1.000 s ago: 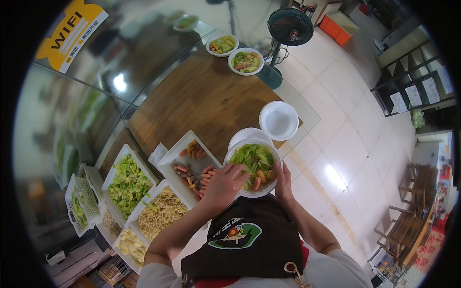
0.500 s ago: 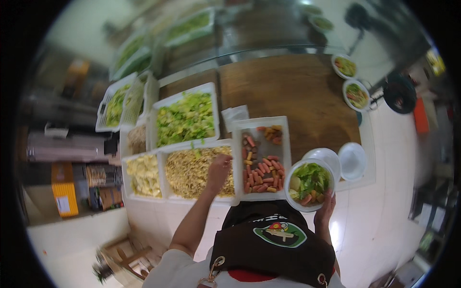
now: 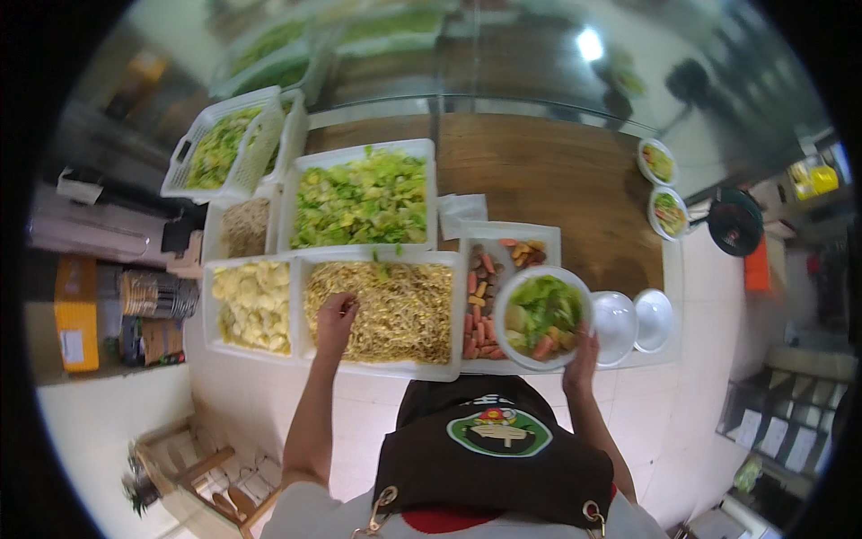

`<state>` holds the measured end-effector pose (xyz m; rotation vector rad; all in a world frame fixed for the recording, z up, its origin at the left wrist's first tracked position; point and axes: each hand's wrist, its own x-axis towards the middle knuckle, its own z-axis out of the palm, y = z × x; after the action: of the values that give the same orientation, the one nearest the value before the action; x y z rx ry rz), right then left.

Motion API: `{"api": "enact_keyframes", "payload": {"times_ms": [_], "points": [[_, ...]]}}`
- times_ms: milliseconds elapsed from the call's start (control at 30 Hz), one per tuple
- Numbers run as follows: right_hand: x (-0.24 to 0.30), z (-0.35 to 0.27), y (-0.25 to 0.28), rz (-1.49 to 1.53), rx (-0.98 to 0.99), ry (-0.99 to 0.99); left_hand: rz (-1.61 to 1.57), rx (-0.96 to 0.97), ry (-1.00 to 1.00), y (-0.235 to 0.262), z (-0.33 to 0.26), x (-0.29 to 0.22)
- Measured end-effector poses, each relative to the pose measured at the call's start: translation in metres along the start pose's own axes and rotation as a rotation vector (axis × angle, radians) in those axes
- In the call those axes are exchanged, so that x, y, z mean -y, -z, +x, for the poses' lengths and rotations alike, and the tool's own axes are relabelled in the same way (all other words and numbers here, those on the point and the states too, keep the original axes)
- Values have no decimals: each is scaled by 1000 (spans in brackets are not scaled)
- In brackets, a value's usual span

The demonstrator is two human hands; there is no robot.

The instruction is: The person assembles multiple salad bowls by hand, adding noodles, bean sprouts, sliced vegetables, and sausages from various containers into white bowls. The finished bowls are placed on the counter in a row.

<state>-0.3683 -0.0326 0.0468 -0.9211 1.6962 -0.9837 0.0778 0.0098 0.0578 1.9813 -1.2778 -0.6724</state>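
White bowl (image 3: 543,317) unmoved; left hand (image 3: 336,314) now deeper in sprouts (image 3: 395,310).

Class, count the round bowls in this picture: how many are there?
5: one bowl of salad in the right hand, two empty bowls beside it, two filled bowls farther back.

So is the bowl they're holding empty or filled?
Filled: the white bowl in the right hand holds green lettuce and some orange-red pieces.
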Motion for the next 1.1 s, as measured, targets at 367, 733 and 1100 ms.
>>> {"api": "enact_keyframes", "payload": {"times_ms": [367,733,1100], "points": [[69,-27,-63,580,200,81,24,656,-577,-56,14,-235],[29,61,62,497,-207,115,18,389,-577,-87,14,-278],[-78,299,258,651,-528,41,330,364,-163,-83,-47,-182]]}}
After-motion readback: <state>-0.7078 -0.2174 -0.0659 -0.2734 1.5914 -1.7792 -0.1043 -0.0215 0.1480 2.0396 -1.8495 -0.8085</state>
